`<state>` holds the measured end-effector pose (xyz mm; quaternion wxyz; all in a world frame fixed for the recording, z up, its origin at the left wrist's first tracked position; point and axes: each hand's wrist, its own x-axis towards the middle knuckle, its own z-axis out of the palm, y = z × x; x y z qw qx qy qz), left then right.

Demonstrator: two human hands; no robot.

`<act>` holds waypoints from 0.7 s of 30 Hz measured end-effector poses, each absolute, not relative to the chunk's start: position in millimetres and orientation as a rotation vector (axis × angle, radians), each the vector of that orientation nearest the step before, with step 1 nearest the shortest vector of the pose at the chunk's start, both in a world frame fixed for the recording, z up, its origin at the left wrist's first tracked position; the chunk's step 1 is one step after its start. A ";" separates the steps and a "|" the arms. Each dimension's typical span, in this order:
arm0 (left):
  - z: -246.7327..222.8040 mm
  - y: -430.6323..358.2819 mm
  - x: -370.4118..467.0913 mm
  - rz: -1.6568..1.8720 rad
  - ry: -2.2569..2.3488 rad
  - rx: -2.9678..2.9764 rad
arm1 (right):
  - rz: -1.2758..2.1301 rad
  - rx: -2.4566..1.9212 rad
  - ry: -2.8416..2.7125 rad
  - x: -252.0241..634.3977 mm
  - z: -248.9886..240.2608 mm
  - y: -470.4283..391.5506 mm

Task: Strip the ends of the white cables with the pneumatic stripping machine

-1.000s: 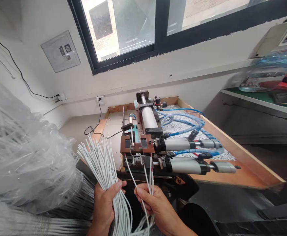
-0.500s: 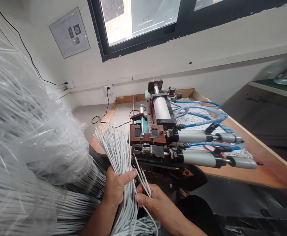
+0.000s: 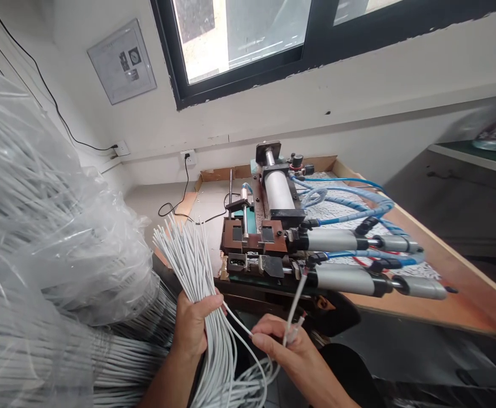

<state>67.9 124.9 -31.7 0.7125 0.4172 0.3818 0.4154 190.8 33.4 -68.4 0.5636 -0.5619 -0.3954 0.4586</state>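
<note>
White cable bundle point(image 3: 197, 266) stands upright in the closed left hand point(image 3: 192, 326); right hand point(image 3: 279, 343) pinches few stripped cables point(image 3: 293, 309), pointing up toward the pneumatic stripping machine point(image 3: 269, 249).

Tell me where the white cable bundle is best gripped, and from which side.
Grip the white cable bundle around its narrow waist, coming from its left, as the left hand does: the ends fan out above and the strands loop loosely below.

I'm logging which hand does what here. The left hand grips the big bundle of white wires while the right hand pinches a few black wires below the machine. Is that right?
Not quite: the few wires pinched in the right hand are white, not black, as the head view shows. The left hand does grip the big bundle of white wires, below the machine.
</note>
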 end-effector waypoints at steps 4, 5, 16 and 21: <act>-38.5 133.2 66.7 0.962 0.854 0.889 | 1.078 -1.334 -1.040 197.1 -68.3 28.2; -39.9 135.8 65.9 0.983 0.858 0.877 | 1.067 -1.334 -1.007 197.8 -69.0 28.4; -31.7 138.5 70.6 0.994 0.978 0.812 | 1.077 -1.012 -0.206 189.6 -63.1 75.3; -31.2 140.0 71.8 0.979 0.986 0.777 | 1.155 -0.911 -0.169 191.2 -62.4 83.1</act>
